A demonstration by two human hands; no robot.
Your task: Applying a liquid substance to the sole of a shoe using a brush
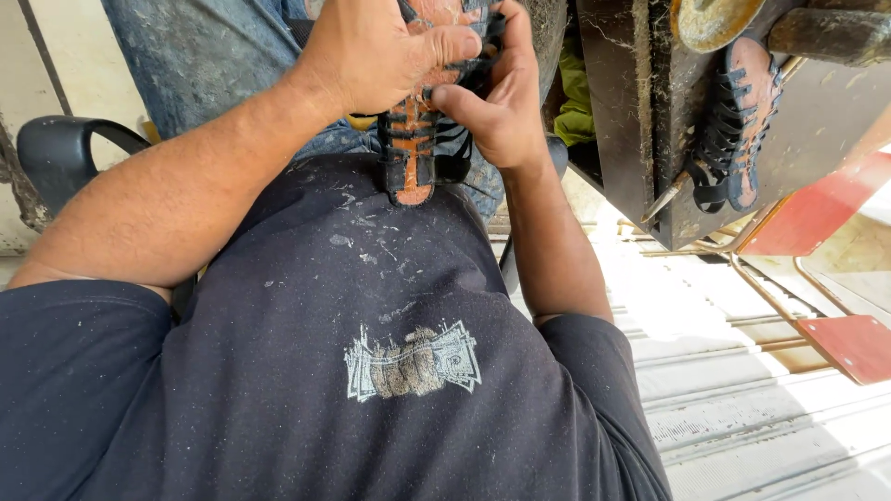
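You hold an orange-and-black laced shoe upper (413, 139) flat against your lap, its rounded end pointing at your belly, far end hidden under your hands.

Strong daylight falls on a pale ribbed floor (742, 408) at the right, where red panels on thin metal frames (849, 343) stand beside a dark, dusty, perhaps metal workbench (640, 111); a black chair armrest (65, 148) shows at left.

Both bare forearms reach forward, bent at the elbows. The left hand (376, 56) and right hand (497, 102) meet, fingers curled closed in a grip.
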